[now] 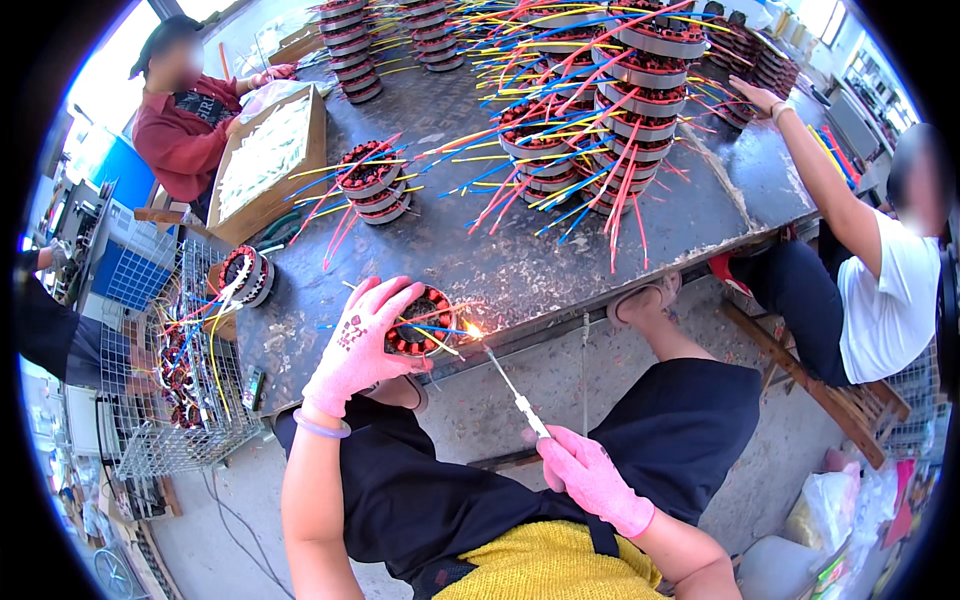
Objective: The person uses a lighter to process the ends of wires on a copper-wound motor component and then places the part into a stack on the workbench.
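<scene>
My left hand (362,345), in a pink glove, is closed around a motor stator (436,303) with red coils and several coloured lead wires. It holds the stator at the table's near edge, with blue and yellow wires pointing right. My right hand (597,480), also gloved in pink, grips a slim rod-shaped tool (531,414) with a white handle. The tool's thin metal end reaches up and left to the wire ends. A small bright orange flame (473,330) glows there; whether the tip touches the wires cannot be made out.
Tall stacks of wired stators (640,120) stand on the dark table (480,255), with a shorter stack (375,185) nearer. Another stator (246,277) sits by the left corner, beside a wire basket (185,440). A cardboard box (265,165) holds white pieces. One person sits at left, another at right.
</scene>
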Demonstrator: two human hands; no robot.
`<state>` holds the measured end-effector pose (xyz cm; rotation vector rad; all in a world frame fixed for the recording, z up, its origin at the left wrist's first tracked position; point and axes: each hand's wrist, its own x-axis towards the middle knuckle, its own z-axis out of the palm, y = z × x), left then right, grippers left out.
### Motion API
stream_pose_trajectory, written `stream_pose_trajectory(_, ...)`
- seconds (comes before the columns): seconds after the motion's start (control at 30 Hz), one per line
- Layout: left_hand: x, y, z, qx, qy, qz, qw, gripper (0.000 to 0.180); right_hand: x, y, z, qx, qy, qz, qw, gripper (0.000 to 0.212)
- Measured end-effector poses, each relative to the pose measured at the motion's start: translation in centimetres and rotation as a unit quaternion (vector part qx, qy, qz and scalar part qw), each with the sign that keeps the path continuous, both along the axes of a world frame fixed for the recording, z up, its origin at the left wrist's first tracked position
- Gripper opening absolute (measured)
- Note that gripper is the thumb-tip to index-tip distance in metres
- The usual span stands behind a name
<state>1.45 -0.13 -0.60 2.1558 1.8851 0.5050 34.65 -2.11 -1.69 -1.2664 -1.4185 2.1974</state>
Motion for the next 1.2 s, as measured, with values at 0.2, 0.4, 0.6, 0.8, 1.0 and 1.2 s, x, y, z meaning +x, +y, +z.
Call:
stream_pose_trajectory(0.2,-0.1,0.2,0.2,0.005,0.001,-0.011,1.000,0.095,0.0,-0.2,0.4,-0.015,0.018,-0.021,0.999,0.037)
stream_pose_trajectory(0.4,-0.2,0.2,0.2,-0.004,-0.001,-0.009,1.000,0.094,0.1,-0.3,-0.2,-0.010,0.029,-0.024,0.999,0.036)
stream_pose_trajectory(0.6,0.1,0.3,0.6,-0.011,-0.003,-0.004,1.000,0.094,0.0,-0.1,0.0,0.015,0.015,-0.001,1.000,0.034)
stream_pose_trajectory(0.8,-0.1,0.4,0.3,-0.007,-0.007,-0.011,1.000,0.094,0.3,-0.2,-0.6,0.017,0.017,-0.005,1.000,0.034)
stream_pose_trajectory(1.0,-0.1,0.3,0.3,-0.007,-0.006,-0.007,1.000,0.093,0.0,0.1,0.6,0.001,0.005,0.003,1.000,0.035)
stream_pose_trajectory(1.2,-0.1,0.3,0.4,-0.008,-0.006,-0.009,1.000,0.092,0.2,-0.2,-0.4,-0.009,0.016,-0.018,1.000,0.035)
